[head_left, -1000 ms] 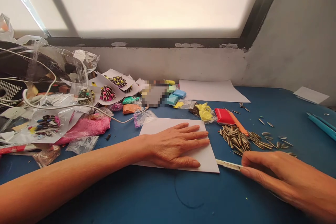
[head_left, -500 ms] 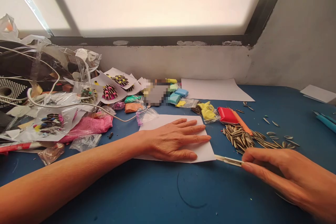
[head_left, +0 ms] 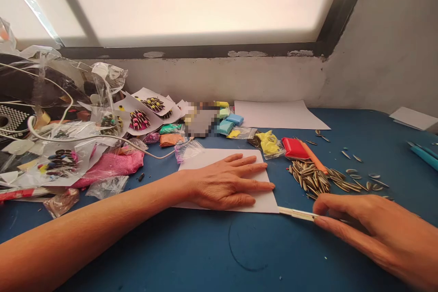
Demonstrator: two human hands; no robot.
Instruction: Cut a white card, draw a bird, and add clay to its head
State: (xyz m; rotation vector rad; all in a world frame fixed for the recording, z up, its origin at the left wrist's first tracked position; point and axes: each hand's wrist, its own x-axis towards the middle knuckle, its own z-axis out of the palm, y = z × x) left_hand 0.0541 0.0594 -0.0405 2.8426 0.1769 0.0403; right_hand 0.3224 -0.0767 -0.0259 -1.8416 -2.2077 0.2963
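My left hand [head_left: 226, 182] lies flat with fingers spread on a sheet of white paper [head_left: 201, 157], pressing it against the blue tabletop. At the paper's lower right corner, my right hand [head_left: 366, 228] pinches a slim pale knife-like tool [head_left: 297, 213] between thumb and fingers. Its far end meets the paper's corner, and its tip is hidden there. Just beyond my right hand is a pile of striped sunflower seeds [head_left: 310, 178], with an orange stick of clay [head_left: 315, 157] and a red packet [head_left: 296, 148] against it.
Several colored clay packets, including a blue one [head_left: 234, 119] and a yellow one [head_left: 270, 143], line the back. Another white sheet [head_left: 280, 115] lies near the wall. Seed-decorated papers [head_left: 138, 121], plastic bags, a pink cloth [head_left: 112, 169] and a white cable [head_left: 102, 137] crowd the left.
The view has shifted slightly. My right hand and the pale tool stay at the paper's corner, the tool angled a little differently. My left hand remains flat on the paper.
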